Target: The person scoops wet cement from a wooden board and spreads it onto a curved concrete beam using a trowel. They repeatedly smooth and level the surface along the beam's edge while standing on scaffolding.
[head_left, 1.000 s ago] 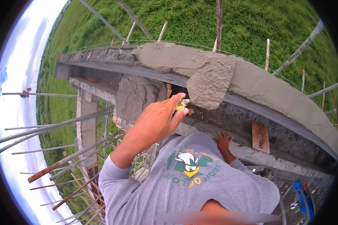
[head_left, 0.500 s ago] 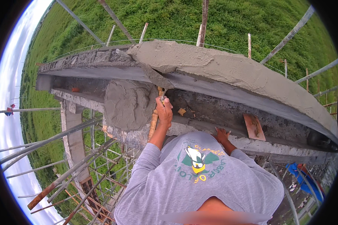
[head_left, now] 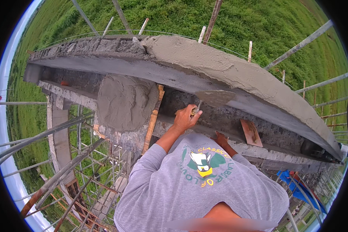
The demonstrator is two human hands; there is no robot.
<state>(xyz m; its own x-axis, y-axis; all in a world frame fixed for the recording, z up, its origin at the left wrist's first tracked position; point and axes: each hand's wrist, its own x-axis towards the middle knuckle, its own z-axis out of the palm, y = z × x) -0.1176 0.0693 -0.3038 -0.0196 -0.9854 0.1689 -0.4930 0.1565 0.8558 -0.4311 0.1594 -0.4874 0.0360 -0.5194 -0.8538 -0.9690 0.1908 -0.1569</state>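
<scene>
My left hand [head_left: 187, 120] is closed round the handle of a trowel [head_left: 215, 97], whose mortar-coated blade is held over the curved concrete channel [head_left: 174, 106]. Beyond it, a thick band of wet mortar [head_left: 205, 56] covers the right part of the far wall's top, while the left part is rough. My right hand [head_left: 221, 139] rests at the channel's near edge with its fingers apart, partly hidden by my shoulder. A mound of mortar [head_left: 125, 102] lies left of my left hand on a board, beside a wooden strip [head_left: 152, 123]. A wooden float [head_left: 250, 132] leans in the channel's right part.
Steel scaffold tubes [head_left: 65, 131] criss-cross below and left, beside a concrete column [head_left: 58, 143]. Poles [head_left: 297, 42] and a thin wire rise beyond the far wall, above green vegetation [head_left: 181, 19]. A blue sheet [head_left: 301, 189] hangs at the lower right.
My left hand and trowel have moved from the top of the mortar band down and right over the channel. My head's view has shifted. My right hand stays at the near edge.
</scene>
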